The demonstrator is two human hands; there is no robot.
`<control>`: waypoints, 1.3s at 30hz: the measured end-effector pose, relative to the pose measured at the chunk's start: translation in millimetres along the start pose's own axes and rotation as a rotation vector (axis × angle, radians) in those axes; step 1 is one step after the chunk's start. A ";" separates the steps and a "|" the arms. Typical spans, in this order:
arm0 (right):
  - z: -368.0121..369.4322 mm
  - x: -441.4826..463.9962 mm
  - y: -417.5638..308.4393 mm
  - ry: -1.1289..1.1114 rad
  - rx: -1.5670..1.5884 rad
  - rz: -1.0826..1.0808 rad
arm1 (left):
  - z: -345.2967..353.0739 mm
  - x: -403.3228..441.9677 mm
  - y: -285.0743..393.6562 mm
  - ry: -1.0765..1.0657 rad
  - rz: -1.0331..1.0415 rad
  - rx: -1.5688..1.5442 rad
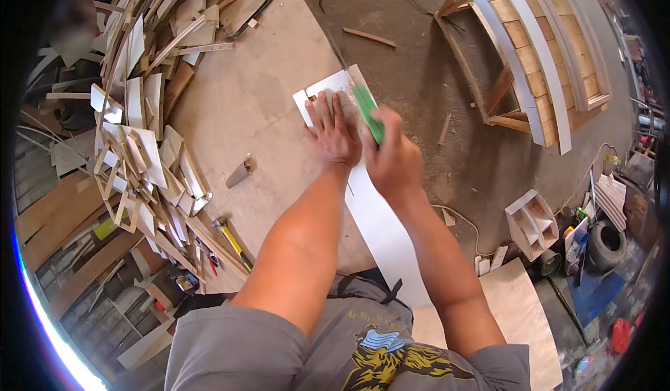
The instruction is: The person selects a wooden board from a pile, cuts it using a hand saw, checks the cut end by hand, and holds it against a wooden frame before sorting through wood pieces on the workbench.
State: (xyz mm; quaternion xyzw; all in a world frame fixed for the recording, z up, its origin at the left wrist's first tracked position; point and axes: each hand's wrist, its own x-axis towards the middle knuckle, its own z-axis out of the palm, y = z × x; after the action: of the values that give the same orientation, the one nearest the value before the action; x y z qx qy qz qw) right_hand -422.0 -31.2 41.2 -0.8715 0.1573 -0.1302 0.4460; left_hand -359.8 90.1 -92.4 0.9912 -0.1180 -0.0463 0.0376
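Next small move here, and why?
Probably a short stroke of the green tool along the white board: the right hand grips it at the board's far end, and the left hand lies flat beside it, apparently bracing the board.

A dull brown-grey floor (412, 77) spread beyond the pale wooden tabletop (272, 63). On it, at the upper right, stood a slatted wooden frame (516, 34), casting a soft shadow. Bright white light (56, 342) edged the room's lower left.
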 end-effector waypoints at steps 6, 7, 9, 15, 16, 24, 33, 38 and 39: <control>-34.8 -45.8 -13.5 0.094 0.024 -0.041 | -13.2 -2.5 7.4 -0.021 -0.024 -0.041; -38.3 -51.4 -15.6 0.133 0.056 -0.067 | -13.1 -1.5 5.2 -0.024 -0.023 -0.038; -22.7 -33.0 -14.1 0.064 0.030 -0.045 | -13.2 -0.7 3.0 -0.035 -0.001 -0.030; -21.1 -12.1 -10.0 0.017 0.007 -0.048 | -14.2 0.9 9.0 -0.043 -0.006 -0.047; -31.0 -30.8 -16.9 0.039 -0.029 -0.054 | -13.9 -0.6 6.3 -0.046 -0.022 -0.041; 12.1 34.0 -2.6 -0.075 0.018 0.012 | -14.3 0.8 4.8 -0.118 -0.019 0.002; 7.4 10.6 -5.2 -0.078 -0.033 0.015 | -8.7 -1.2 3.6 -0.090 -0.001 -0.034; 16.3 40.7 -9.6 -0.089 -0.021 0.051 | -10.0 2.7 4.0 -0.157 -0.028 0.048; 10.9 31.2 -10.5 -0.083 -0.025 0.045 | -4.6 3.8 3.2 -0.141 -0.030 0.027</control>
State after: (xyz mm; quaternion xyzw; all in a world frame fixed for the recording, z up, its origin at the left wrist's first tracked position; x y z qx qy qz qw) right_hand -387.8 -29.5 46.3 -0.8779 0.1598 -0.0819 0.4439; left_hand -356.4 86.4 -87.9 0.9876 -0.1061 -0.1150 0.0154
